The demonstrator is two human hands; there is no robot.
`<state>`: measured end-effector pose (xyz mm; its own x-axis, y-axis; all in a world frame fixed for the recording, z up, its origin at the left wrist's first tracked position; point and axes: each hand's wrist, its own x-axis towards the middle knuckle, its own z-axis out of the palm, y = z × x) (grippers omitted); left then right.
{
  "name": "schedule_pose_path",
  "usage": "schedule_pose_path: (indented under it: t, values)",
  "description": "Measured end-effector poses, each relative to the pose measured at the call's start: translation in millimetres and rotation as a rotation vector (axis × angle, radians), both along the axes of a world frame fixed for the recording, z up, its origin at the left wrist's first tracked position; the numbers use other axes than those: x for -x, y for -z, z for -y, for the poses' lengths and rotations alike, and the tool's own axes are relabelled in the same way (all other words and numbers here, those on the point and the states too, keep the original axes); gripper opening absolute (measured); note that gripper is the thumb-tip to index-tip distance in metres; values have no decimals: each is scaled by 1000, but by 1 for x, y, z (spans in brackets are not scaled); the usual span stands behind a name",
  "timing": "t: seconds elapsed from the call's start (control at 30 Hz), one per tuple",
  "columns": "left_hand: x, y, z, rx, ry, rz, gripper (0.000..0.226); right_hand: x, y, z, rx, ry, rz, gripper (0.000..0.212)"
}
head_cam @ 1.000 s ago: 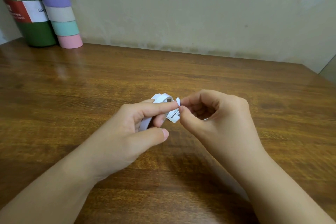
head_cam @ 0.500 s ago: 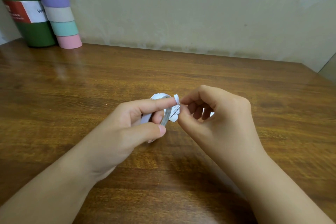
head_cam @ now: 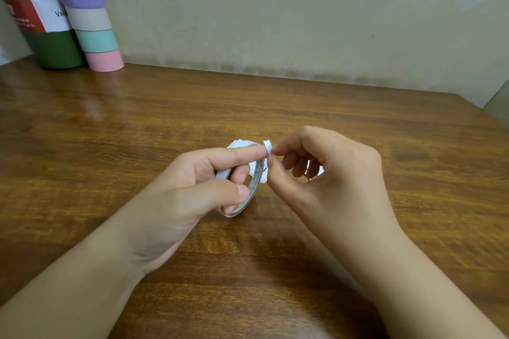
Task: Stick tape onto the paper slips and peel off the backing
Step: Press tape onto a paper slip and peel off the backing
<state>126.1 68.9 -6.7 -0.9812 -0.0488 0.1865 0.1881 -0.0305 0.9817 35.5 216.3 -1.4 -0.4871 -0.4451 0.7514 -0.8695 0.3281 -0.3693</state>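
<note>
My left hand (head_cam: 192, 187) grips a thin white roll of double-sided tape (head_cam: 254, 187) just above the wooden table, with the index finger laid over its top and the thumb against its side. My right hand (head_cam: 325, 173) pinches the loose white tape end (head_cam: 267, 146) between thumb and index fingertip at the roll's upper right edge. A bit of white paper (head_cam: 314, 170) shows behind my right fingers; most of it is hidden.
A dark green bottle (head_cam: 35, 16) with a red and white label stands at the far left corner against the wall. A tube banded in pastel colours (head_cam: 88, 16) leans beside it. The wooden table (head_cam: 358, 118) ends at the right, near the wall corner.
The tape roll has turned in my left hand so its inner ring shows more. My right fingers have risen slightly to the tape end at the roll's top edge.
</note>
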Motion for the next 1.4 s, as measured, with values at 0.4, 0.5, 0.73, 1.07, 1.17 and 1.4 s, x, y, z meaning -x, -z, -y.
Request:
schedule_pose_path:
  t: [0.4,0.5,0.73,1.07,1.17,1.4]
  values:
    - [-2,-1,-4,130,-13,-2,51,-2,1,3,-29,54,-51,7]
    - [-2,-1,-4,198,-44,-3,47,-2,1,2,-31,57,-54,6]
    - [-1,0,-4,268,-108,16,47,0,1,1,-53,54,-19,7]
    - [-1,-1,-4,299,-136,40,42,3,1,1,-45,65,3,8]
    - [-1,0,-4,311,-128,35,43,3,1,1,-33,72,15,8]
    - [-1,0,-3,307,-136,21,44,4,0,0,-37,47,53,9]
